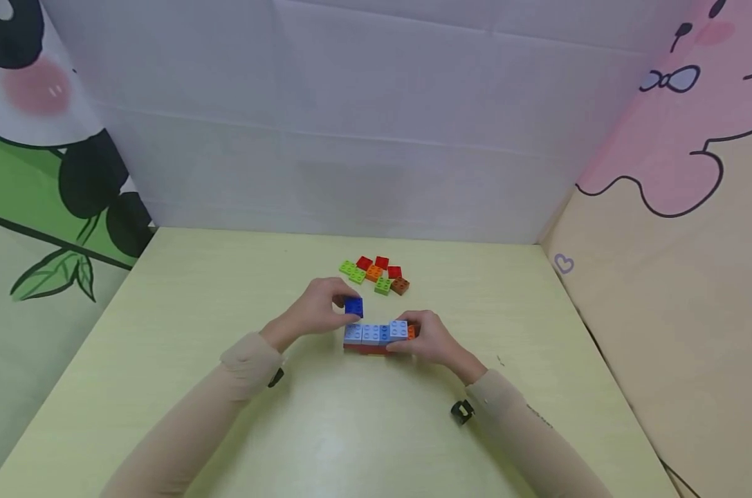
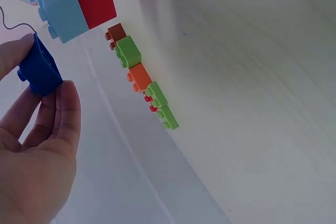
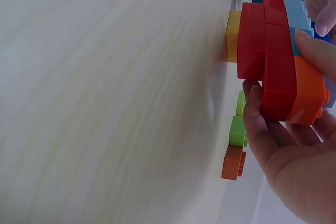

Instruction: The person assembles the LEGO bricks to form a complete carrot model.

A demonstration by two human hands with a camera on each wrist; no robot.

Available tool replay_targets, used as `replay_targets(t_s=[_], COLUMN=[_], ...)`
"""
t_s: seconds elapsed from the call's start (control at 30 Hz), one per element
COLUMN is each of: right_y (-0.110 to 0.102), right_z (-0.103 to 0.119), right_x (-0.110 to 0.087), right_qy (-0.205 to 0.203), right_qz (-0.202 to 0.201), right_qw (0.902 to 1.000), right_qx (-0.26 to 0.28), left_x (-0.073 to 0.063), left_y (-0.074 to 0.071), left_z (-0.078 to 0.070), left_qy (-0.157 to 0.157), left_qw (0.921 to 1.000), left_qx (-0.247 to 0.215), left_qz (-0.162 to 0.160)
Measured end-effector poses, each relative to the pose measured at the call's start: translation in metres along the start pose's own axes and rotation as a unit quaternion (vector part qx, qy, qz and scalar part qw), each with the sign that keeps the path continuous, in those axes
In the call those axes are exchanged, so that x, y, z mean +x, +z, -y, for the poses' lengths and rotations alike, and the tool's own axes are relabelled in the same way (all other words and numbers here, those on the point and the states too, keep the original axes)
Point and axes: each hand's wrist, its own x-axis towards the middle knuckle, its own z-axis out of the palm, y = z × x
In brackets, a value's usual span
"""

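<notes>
My left hand [image 1: 318, 306] pinches a dark blue toy brick [image 1: 354, 308] between thumb and fingers, just above the left end of a built row of bricks [image 1: 371, 335]. In the left wrist view the blue brick [image 2: 42, 72] is tilted and apart from the row. My right hand [image 1: 436, 340] grips the row's right end, thumb in front. Light blue bricks and an orange brick [image 3: 307, 90] top the row. Below them, in the right wrist view, are red bricks [image 3: 278, 66], with a yellow brick [image 3: 232, 38] at the bottom.
Behind the hands lies a loose group of several bricks: green [image 1: 383, 286], red [image 1: 382, 262], orange [image 1: 373, 273] and brown [image 1: 400, 286]. The pale table [image 1: 182, 297] meets a white cloth wall [image 1: 376, 166] at the back. Patterned panels stand on both sides.
</notes>
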Motion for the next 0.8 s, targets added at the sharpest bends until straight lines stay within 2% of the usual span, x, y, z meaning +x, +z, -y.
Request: replay_targets(t_s=[0.2,0.5,0.8], right_y=[0.0,0.0,0.001], right_z=[0.001,0.001,-0.001], right_x=[0.0,0.0,0.0], right_qy=[0.001,0.0,-0.002], right_qz=[-0.002,-0.001,-0.001], right_qw=[1.0,1.0,1.0], right_qx=[-0.001,0.002,0.003], left_x=[-0.005,-0.01,-0.011], left_y=[0.002,0.014,0.018], left_z=[-0.008,-0.011,-0.013], left_qy=[0.023,0.018,0.021], left_qw=[0.9997,0.9994,0.9986], left_qx=[-0.012,-0.018,-0.022], left_qz=[0.006,0.024,0.043])
